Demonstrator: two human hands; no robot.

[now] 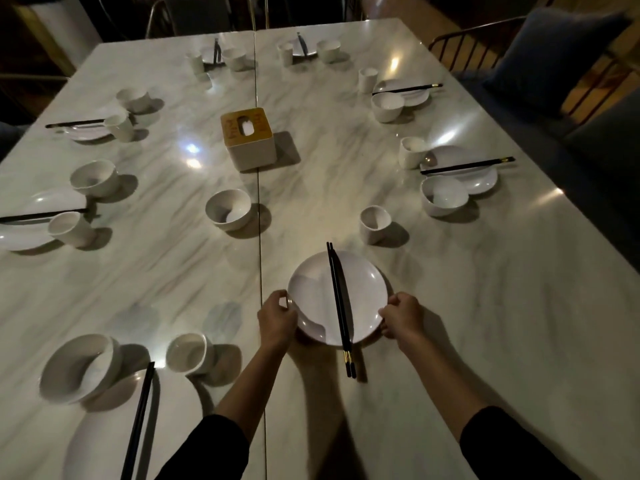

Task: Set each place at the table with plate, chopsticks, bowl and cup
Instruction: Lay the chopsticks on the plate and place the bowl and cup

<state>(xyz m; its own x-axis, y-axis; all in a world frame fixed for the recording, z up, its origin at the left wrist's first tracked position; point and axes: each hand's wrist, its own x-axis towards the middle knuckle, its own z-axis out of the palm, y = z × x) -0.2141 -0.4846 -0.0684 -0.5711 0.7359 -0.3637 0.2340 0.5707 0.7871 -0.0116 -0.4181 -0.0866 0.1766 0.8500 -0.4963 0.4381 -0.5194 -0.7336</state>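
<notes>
Plate (363, 289) carrying chopsticks (337, 299): my left hand (277, 318) grips its eight o'clock rim, my right hand (403, 317) its four o'clock.

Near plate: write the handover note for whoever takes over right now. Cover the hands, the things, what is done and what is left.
Left hand grips the plate at its left rim; right hand grips the right rim.
Chopsticks lie across the plate, with their handle ends overhanging its near rim.
Bowl stands beyond and to the left, across the table seam. Cup stands beyond and to the right. Both are apart from the plate.
Done: everywhere else round the table looks set.
Left: settle this plate, then probably draw bowl and cup closer.
</notes>
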